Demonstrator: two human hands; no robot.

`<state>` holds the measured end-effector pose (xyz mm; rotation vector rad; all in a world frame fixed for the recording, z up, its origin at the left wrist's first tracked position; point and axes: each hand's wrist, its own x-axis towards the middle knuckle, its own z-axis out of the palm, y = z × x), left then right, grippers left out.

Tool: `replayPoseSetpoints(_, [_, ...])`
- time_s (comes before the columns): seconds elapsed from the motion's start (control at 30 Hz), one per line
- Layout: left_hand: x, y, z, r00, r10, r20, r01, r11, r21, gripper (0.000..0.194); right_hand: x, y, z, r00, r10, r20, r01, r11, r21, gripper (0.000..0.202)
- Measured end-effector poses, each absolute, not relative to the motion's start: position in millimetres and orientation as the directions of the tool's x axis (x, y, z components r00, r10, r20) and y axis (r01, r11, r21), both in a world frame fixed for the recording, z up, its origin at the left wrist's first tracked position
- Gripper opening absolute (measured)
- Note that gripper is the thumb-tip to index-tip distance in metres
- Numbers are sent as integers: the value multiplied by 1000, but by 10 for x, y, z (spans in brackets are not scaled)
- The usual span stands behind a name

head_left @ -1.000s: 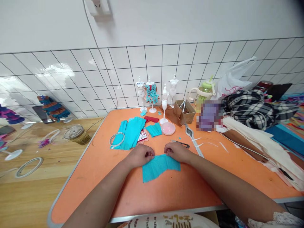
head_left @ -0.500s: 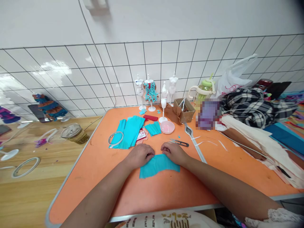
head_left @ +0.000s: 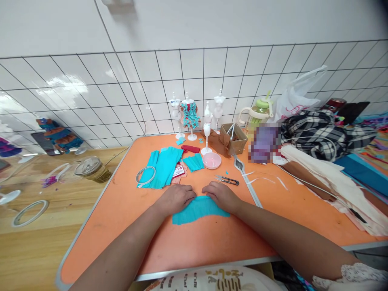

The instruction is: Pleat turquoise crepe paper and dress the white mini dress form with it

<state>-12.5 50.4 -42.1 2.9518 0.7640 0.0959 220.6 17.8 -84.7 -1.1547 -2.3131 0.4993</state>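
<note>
A turquoise crinkled sheet (head_left: pixel 201 211) lies on the orange table in front of me. My left hand (head_left: pixel 179 198) is closed on its upper left edge, fingers curled. On the upper right edge my right hand (head_left: pixel 222 196) rests with its fingers bent together, gripping the sheet. A short gap parts the two hands. Black thread snips (head_left: pixel 228 180) lie just beyond my right hand. Farther back are a larger turquoise piece (head_left: pixel 165 165), a small turquoise piece (head_left: pixel 194 162) and a pink bowl (head_left: pixel 211 161).
White mannequin stands, one dressed (head_left: pixel 190 115), are at the back beside a cardboard box (head_left: pixel 238 139). A white ring (head_left: pixel 146 176) lies at left on the turquoise piece. Plaid cloth (head_left: pixel 315 131) and cream fabric (head_left: pixel 318 165) cover the right side. A lidded cup (head_left: pixel 92 169) stands at left.
My hands have stayed on the turquoise sheet's upper edge, which now looks straighter and slightly wider. The whole view has shifted slightly.
</note>
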Motion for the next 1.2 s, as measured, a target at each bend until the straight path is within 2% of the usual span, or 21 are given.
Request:
replayPoseSetpoints(0.13, [-110, 512, -435, 889, 458, 18, 458, -889, -5, 28, 2223, 170, -887, -574, 770, 279, 652, 636, -412, 31])
replayPoseSetpoints(0.23, [-100, 512, -433, 899, 438, -5, 436, -897, -67, 25, 2233, 177, -923, -587, 754, 293, 654, 656, -376, 32])
replayPoseSetpoints(0.4, [-88, 509, -449, 911, 412, -4, 411, -909, -70, 22, 2240, 186, -983, -595, 735, 326, 650, 678, -343, 30])
replayPoseSetpoints(0.6, [-106, 504, -454, 919, 394, -5, 393, -918, -53, 24, 2243, 197, -970, -575, 757, 309, 626, 651, -430, 28])
replayPoseSetpoints(0.77, [-174, 443, -433, 919, 394, -10, 392, -916, -87, 26, 2248, 271, -724, -601, 780, 177, 580, 577, -575, 29])
replayPoseSetpoints(0.9, [-196, 417, -441, 902, 431, -10, 428, -899, -92, 28, 2082, 249, -559, -533, 824, 193, 663, 548, -510, 27])
replayPoseSetpoints(0.97, [-195, 424, -441, 899, 438, -16, 436, -898, -61, 28, 1964, 212, -571, -523, 829, 198, 689, 548, -474, 24])
replayPoseSetpoints(1.03, [-200, 435, -440, 893, 450, -21, 450, -893, 12, 29, 1877, 182, -632, -517, 840, 165, 688, 522, -503, 18])
replayPoseSetpoints(1.13, [-234, 447, -443, 850, 527, 14, 511, -831, 221, 25, 1854, 171, -735, -446, 885, 130, 669, 427, -608, 13])
replayPoseSetpoints(1.2, [-275, 454, -441, 790, 613, 30, 563, -743, 362, 21, 1887, 177, -771, -448, 884, 138, 636, 423, -645, 15])
